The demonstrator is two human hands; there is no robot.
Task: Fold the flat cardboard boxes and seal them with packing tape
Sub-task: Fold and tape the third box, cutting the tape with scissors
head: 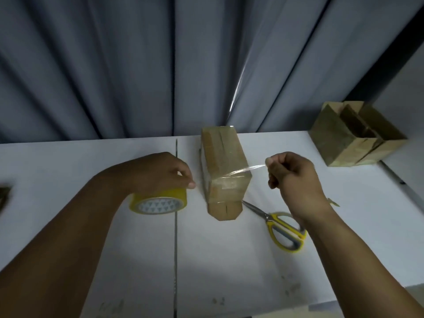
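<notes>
The brown box (223, 166) sits mid-worktop (229, 260), its near end wrapped in clear tape. My right hand (296, 177) pinches a tape strip (247, 169) stretched off the box. Left of the box, my left hand (158, 173) grips the yellow tape roll (158, 201). Scissors (280, 226) lie beside its near right corner.

Grey-blue curtain (114, 65) across nearly the whole back, hanging in deep vertical folds, darker in the hollows and paler on the ridges, dropping behind the far edge of the surface. White surface (91, 260) below, matte, split by a thin dark seam (175, 237) running straight from the far edge to the near one. Faint grey smudges (218, 301) close to the front edge. At upper right a slanting dark band (390, 65), possibly a frame or post, with pale wall (410, 92) beyond. Dim, cool light; soft shadows pooled on the white.
</notes>
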